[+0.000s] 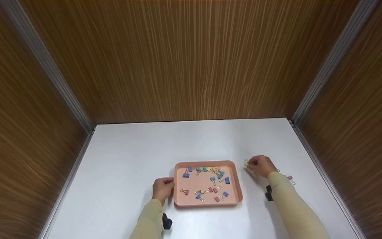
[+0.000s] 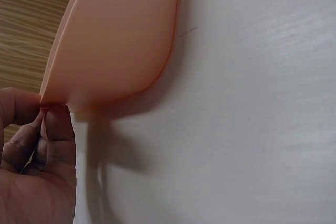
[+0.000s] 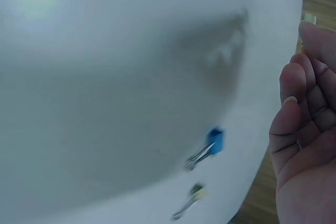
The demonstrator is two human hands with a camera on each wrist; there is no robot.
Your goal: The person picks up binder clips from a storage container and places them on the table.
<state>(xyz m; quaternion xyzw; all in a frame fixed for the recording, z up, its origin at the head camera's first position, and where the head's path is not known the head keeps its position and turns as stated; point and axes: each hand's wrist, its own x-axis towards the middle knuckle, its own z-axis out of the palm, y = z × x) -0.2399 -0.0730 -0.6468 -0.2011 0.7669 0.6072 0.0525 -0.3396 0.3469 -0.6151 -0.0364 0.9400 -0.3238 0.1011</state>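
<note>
A shallow pink tray (image 1: 208,162) lies on the white table, with several blue, teal, yellow and pinkish-red binder clips scattered in it. At its left side my left hand (image 1: 163,190) pinches the rim between thumb and fingers; the left wrist view shows this grip on the tray's edge (image 2: 113,40) close up. My right hand (image 1: 261,166) is off the table to the right of the tray, a yellow binder clip (image 1: 246,164) between its fingertips. Only a pale bit of that clip (image 3: 310,19) shows past the thumb in the right wrist view.
Outside the tray on the right, a pink binder clip (image 1: 290,178) lies beside my right sleeve. The right wrist view shows a blue clip (image 3: 215,141) and a blurred yellowish clip (image 3: 198,191) on the table. Wood-grain panels (image 1: 191,66) wall the table's back and sides.
</note>
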